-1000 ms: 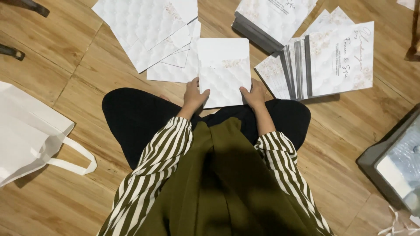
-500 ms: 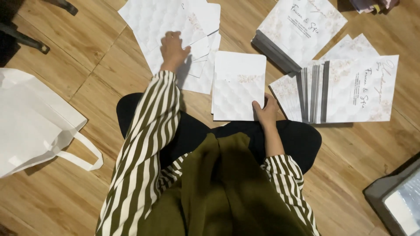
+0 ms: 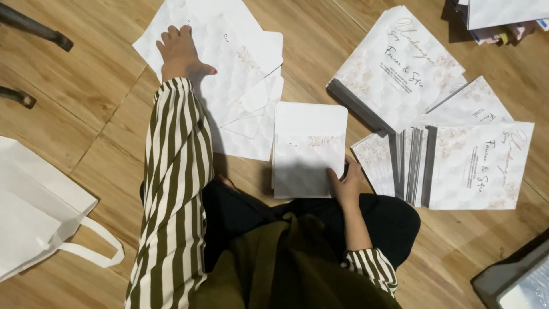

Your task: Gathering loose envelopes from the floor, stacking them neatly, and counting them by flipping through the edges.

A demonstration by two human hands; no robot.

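I sit on a wooden floor in a striped top. My left hand (image 3: 180, 52) is stretched forward and lies flat, fingers spread, on a loose pile of white envelopes (image 3: 234, 74) at the upper left. My right hand (image 3: 345, 183) rests on the lower right corner of a small stack of white envelopes (image 3: 309, 146) right in front of my knees, fingers curled over its edge. Whether it grips the stack or only touches it is unclear.
Stacks of printed white cards with floral marbling lie to the right (image 3: 477, 166) and upper right (image 3: 400, 68). A white cloth bag (image 3: 40, 223) lies at the left. Dark furniture legs (image 3: 34, 28) are at upper left, a grey box (image 3: 514, 280) at lower right.
A second ago both hands were at the near stack's lower corners. My left arm reached up and left onto the loose pile; my right hand stayed.
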